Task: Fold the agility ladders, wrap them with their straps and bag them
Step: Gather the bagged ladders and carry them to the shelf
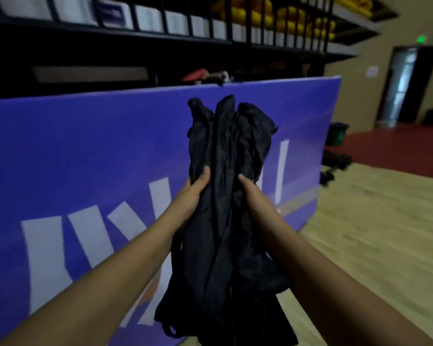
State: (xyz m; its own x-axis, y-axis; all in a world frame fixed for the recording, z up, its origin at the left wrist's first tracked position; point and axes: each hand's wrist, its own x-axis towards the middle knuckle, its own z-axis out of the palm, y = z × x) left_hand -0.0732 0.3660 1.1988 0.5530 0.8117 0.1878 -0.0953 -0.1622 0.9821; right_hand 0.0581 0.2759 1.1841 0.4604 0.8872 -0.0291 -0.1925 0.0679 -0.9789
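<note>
Fingers of the left hand (194, 193) and right hand (251, 196) grip the bunched black bags (225, 146) from either side, thumbs on the front, holding them upright in mid-air before a purple mat (85, 151), above the wooden floor (360, 233)

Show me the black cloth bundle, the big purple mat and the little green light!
Black cloth bundle (225, 156): head view, its creased middle.
Big purple mat (110, 146): head view, bare purple face.
Little green light (421, 39): head view, glowing centre.
</note>
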